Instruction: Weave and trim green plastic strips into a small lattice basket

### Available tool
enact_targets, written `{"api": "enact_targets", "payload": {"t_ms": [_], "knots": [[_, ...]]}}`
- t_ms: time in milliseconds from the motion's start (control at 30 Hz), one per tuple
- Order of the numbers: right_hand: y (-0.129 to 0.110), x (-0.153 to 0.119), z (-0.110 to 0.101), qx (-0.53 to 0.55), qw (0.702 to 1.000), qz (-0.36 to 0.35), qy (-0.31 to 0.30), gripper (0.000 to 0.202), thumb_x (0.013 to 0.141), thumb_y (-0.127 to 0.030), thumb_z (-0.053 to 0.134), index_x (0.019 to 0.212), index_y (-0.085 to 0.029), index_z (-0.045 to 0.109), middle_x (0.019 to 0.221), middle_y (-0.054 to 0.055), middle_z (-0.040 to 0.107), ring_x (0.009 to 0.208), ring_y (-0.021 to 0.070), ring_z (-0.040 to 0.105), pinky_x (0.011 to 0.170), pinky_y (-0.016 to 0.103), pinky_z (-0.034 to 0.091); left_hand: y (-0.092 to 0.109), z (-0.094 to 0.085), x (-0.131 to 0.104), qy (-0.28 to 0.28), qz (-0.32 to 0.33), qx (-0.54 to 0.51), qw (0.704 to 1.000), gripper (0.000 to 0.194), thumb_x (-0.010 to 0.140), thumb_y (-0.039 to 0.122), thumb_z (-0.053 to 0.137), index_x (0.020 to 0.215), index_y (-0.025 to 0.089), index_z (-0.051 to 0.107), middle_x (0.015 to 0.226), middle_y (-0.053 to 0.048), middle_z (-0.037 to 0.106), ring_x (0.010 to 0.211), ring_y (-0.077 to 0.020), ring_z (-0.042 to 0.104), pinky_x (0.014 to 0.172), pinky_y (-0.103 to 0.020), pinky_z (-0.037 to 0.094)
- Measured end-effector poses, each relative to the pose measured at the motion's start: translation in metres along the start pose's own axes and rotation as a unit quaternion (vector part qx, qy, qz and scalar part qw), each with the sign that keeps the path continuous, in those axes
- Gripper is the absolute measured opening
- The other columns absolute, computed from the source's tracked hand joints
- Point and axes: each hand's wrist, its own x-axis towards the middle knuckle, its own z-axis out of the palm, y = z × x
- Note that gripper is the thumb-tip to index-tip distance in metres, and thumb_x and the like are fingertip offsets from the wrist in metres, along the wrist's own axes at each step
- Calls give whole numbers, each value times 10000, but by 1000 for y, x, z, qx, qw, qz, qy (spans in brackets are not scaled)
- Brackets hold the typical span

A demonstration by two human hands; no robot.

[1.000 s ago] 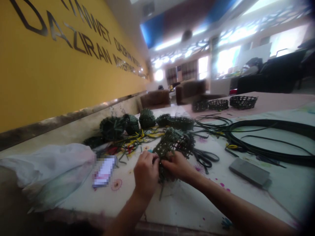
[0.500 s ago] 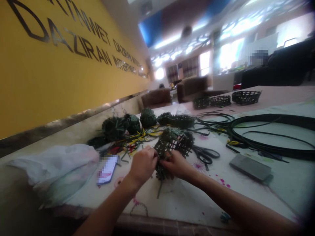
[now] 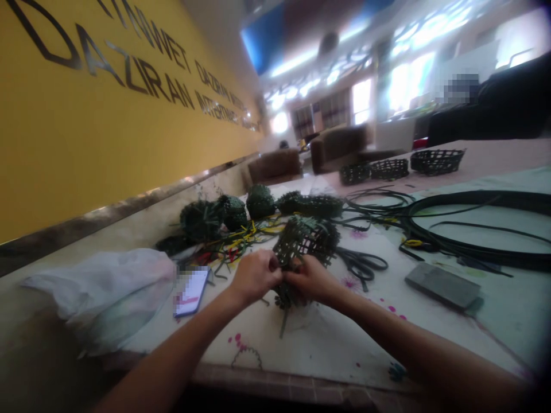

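Note:
A dark green woven basket [image 3: 306, 236] lies tilted on its side on the table, its open lattice facing up and loose strip ends sticking out toward me. My left hand [image 3: 257, 274] is closed at its near left side, thumb and fingers pinched on the weave. Close against it, my right hand [image 3: 310, 279] has its fingers closed round the near part of the same basket. The fingertips of both hands nearly meet, and the exact strip between them is hidden. One loose strip end [image 3: 284, 322] hangs below the hands.
Several finished-looking green baskets [image 3: 260, 201] stand behind, with more lattice baskets [image 3: 437, 162] at the back right. Yellow and red strip scraps [image 3: 241, 238] lie at left, near a phone [image 3: 192, 291] and a white plastic bag [image 3: 116, 292]. A strip coil [image 3: 473, 261], black-handled scissors [image 3: 361, 264] and a grey block [image 3: 443, 285] lie right.
My left hand has shifted slightly, its fingers drawn nearer the right hand's fingertips. The basket stays in about the same place, and the whole view has tilted a little.

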Motion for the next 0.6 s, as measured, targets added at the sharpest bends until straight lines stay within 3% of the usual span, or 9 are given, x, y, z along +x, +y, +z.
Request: {"api": "enact_targets", "payload": {"t_ms": [167, 433, 600], "knots": [[-3, -1, -1, 20, 999, 28, -16, 137, 683, -124, 519, 570, -198, 497, 426, -49, 507, 403, 104, 481, 385, 189, 352, -4, 2, 0, 3, 6, -23, 1000, 61, 722, 187, 585, 720, 170, 644, 676, -11, 640, 626, -148, 556, 574, -246, 341], [-4, -1, -2, 59, 996, 58, -17, 83, 724, -170, 546, 645, -194, 550, 436, -47, 534, 380, 117, 497, 367, 203, 386, -17, -6, 5, -75, 26, -130, 988, 117, 728, 138, 605, 834, 159, 647, 674, 25, 602, 637, -125, 548, 580, -218, 370], [-3, 0, -2, 84, 995, 60, -13, 59, 730, -173, 565, 674, -190, 566, 470, -47, 547, 429, 123, 530, 400, 204, 418, -14, -3, 4, -47, 18, -130, 990, 83, 712, 143, 646, 792, 163, 641, 651, 44, 532, 624, -113, 485, 571, -221, 335]]}}
